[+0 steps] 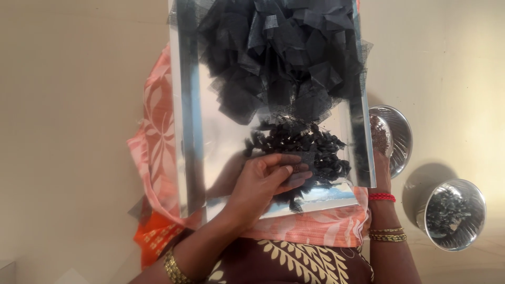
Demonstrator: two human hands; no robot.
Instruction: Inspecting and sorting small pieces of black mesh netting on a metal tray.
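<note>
A shiny steel tray (221,126) lies on my lap. Its far half is heaped with squares of black net cloth (284,47). Nearer me sits a pile of small folded black net pieces (310,147). My left hand (265,181) rests on the near edge of that pile, its fingers pinched on a small black net piece. My right hand (380,171) is mostly hidden behind the tray's right rim, reaching toward a steel bowl (400,134). What its fingers hold I cannot see. A red thread and gold bangles circle the right wrist.
A second steel bowl (455,213) holding dark small pieces stands on the pale floor at the right. A peach floral cloth (158,142) covers my lap under the tray, with an orange patterned cloth at the lower left.
</note>
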